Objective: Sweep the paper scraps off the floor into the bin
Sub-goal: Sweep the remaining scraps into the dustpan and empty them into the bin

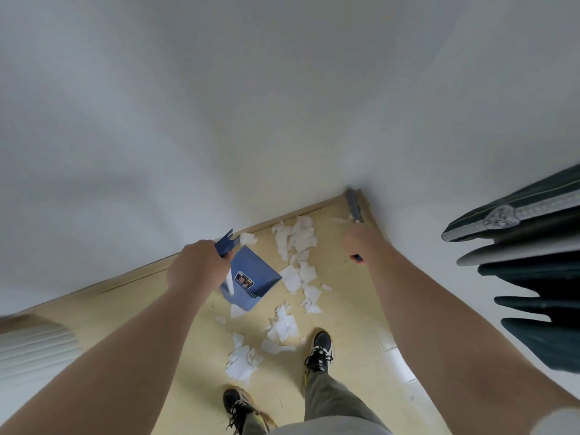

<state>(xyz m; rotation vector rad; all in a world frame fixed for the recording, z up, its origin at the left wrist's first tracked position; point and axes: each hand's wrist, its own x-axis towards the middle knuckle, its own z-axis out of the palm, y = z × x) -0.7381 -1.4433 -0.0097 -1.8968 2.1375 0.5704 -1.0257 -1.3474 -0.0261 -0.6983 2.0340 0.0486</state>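
Left hand (195, 265) grips labelled dustpan (262, 271), writing unreadable.

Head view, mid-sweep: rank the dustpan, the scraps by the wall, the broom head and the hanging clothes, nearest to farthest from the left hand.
From the left hand:
1. dustpan, held in it.
2. scraps by the wall, to its right.
3. broom head, in the corner.
4. hanging clothes, far right.

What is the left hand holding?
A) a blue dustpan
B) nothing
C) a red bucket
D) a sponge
A: the left hand grips the handle of the blue dustpan above the paper scraps, while the right hand holds the broom.
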